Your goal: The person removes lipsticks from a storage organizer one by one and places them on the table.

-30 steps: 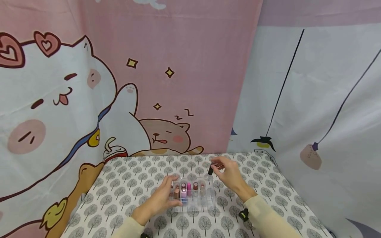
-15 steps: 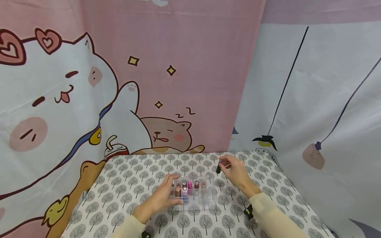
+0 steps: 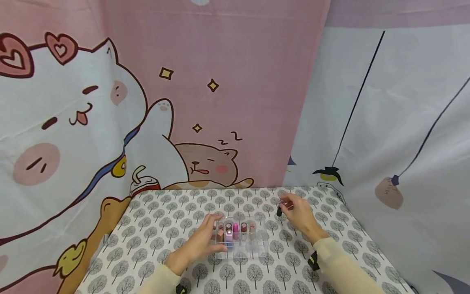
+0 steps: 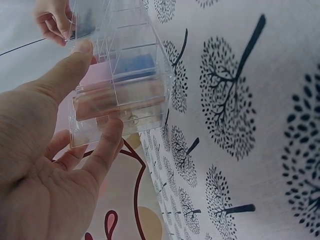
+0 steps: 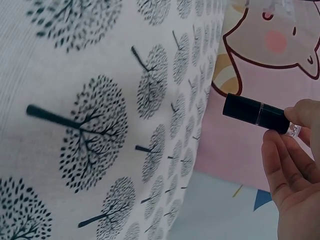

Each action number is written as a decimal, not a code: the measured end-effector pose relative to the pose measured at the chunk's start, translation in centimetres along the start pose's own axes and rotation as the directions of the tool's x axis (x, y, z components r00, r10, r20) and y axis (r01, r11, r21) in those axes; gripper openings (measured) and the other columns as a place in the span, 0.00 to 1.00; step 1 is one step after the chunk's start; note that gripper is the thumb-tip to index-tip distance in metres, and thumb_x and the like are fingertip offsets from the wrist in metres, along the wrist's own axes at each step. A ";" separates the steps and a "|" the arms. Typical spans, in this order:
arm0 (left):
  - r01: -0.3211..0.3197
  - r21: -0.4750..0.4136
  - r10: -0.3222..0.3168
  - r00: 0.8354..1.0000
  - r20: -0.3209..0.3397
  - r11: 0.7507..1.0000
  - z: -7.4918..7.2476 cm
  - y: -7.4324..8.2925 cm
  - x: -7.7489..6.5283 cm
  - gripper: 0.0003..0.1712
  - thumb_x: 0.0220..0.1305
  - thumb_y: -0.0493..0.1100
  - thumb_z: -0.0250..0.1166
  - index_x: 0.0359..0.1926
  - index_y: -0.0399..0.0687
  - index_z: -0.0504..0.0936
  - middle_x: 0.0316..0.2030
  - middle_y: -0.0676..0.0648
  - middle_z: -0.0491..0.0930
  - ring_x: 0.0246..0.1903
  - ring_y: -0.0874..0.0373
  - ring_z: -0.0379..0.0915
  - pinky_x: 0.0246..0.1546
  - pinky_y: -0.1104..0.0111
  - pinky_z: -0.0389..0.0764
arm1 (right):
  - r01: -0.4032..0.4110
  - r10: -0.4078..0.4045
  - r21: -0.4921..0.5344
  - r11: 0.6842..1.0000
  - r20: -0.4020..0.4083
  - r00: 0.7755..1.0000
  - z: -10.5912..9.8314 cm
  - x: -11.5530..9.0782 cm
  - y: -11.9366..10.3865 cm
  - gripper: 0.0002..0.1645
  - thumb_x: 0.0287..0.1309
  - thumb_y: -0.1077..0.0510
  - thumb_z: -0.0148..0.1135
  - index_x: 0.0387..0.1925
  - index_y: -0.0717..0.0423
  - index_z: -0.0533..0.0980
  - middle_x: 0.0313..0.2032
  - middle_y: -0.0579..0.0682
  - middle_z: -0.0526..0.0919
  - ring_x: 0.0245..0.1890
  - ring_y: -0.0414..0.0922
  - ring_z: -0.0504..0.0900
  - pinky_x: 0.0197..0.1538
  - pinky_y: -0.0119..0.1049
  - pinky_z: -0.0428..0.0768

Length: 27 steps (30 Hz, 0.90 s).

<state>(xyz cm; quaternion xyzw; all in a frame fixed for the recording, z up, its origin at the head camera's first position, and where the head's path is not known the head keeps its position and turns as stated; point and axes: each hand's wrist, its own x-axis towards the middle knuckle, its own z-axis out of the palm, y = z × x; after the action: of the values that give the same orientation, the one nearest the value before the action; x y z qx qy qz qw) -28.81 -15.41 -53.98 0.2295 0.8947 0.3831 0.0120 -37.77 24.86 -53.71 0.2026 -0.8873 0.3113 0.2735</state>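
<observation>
A clear plastic lipstick organizer [image 3: 261,247] rests on the patterned cloth in the head view. My left hand [image 3: 200,246] grips its left end, thumb on the near side and fingers round the far side. Lipsticks stand in its left and middle compartments, among them a bright pink one [image 3: 236,228] and a brown one [image 3: 220,235]. Through the clear wall, the left wrist view shows a blue part [image 4: 135,66] beside a pink one. Off to the organizer's right, my right hand [image 3: 302,215] pinches a black lipstick tube [image 5: 252,112] by its clear end, held above the cloth.
Grey trees are printed on the white tablecloth [image 3: 154,220]. Behind the table hangs a pink curtain [image 3: 249,102] with cartoon animals, and a pale curtain [image 3: 411,102] runs along the right side.
My right hand has moved to the right, away from the organizer, with the black lipstick still pinched. The left hand keeps its grip; the head view has shifted slightly.
</observation>
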 end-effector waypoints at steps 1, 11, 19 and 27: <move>0.000 0.001 0.000 1.000 0.000 1.000 0.0 0.0 0.0 0.65 0.63 0.50 0.89 0.91 0.47 0.61 0.87 0.37 0.64 0.59 0.45 0.89 0.62 0.55 0.97 | -0.010 0.010 -0.003 1.000 0.003 1.000 0.0 -0.1 0.2 0.14 0.72 0.69 0.78 0.56 0.61 0.90 0.43 0.54 0.95 0.39 0.50 0.95 0.44 0.45 0.99; 0.004 -0.014 -0.004 1.000 0.003 1.000 -0.1 0.0 0.1 0.64 0.63 0.49 0.89 0.91 0.48 0.60 0.88 0.36 0.63 0.60 0.43 0.90 0.62 0.54 0.97 | -0.075 0.076 -0.015 0.997 0.046 0.996 -0.1 -0.4 1.7 0.13 0.73 0.68 0.78 0.56 0.62 0.89 0.44 0.56 0.95 0.41 0.51 0.95 0.46 0.47 0.99; 0.001 -0.025 -0.001 1.000 0.003 1.000 0.1 0.2 0.1 0.65 0.62 0.49 0.89 0.91 0.47 0.61 0.87 0.35 0.63 0.59 0.42 0.90 0.62 0.51 0.97 | -0.110 0.113 -0.043 0.993 0.054 0.992 -0.2 -0.6 2.5 0.13 0.73 0.68 0.79 0.55 0.60 0.89 0.44 0.55 0.96 0.41 0.50 0.95 0.46 0.48 0.99; 0.013 0.012 -0.013 1.000 0.000 1.000 0.3 0.0 0.1 0.65 0.62 0.50 0.89 0.91 0.48 0.60 0.88 0.37 0.63 0.59 0.45 0.90 0.62 0.56 0.97 | -0.104 0.109 -0.066 0.992 0.066 0.992 -0.1 -0.9 3.2 0.12 0.72 0.68 0.79 0.54 0.61 0.89 0.43 0.55 0.96 0.40 0.49 0.94 0.45 0.47 0.98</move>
<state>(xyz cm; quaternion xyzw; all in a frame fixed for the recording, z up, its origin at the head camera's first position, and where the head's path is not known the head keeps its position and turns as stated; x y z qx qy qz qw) -28.86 -15.13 -54.12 0.2237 0.8984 0.3778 0.0134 -38.72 27.45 -55.61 0.1571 -0.9151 0.2904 0.2315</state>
